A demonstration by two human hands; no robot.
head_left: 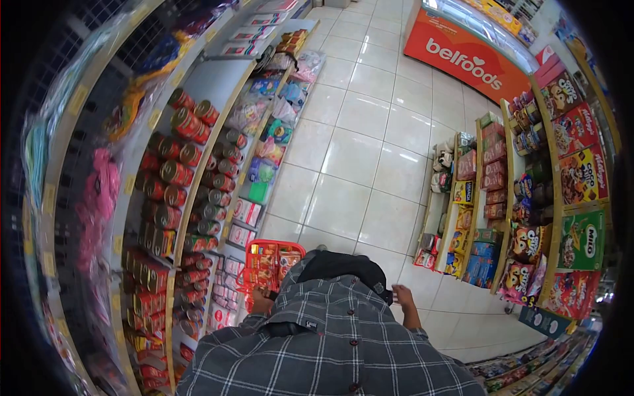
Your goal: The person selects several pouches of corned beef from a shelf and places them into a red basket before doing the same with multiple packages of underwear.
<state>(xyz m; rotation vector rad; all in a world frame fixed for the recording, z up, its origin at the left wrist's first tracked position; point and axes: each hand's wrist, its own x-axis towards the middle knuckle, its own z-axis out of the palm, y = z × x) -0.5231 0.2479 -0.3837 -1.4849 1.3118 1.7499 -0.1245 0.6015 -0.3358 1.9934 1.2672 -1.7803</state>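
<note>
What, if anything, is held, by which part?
The left hand seems to hold the red basket; whether by handle or rim is unclear. The right hand looks empty.

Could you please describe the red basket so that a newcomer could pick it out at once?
Find the tall shelves along the left of the view. Follow them down towards the checked shirt; the red basket is just right of them, by the person's left hand. Unlike the shelved packs beside it, it is an open-topped container with red packets inside.

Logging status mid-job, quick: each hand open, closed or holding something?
Left hand: seems closed on the red basket; grip partly hidden.
Right hand: loosely open, nothing visible in it.
</note>
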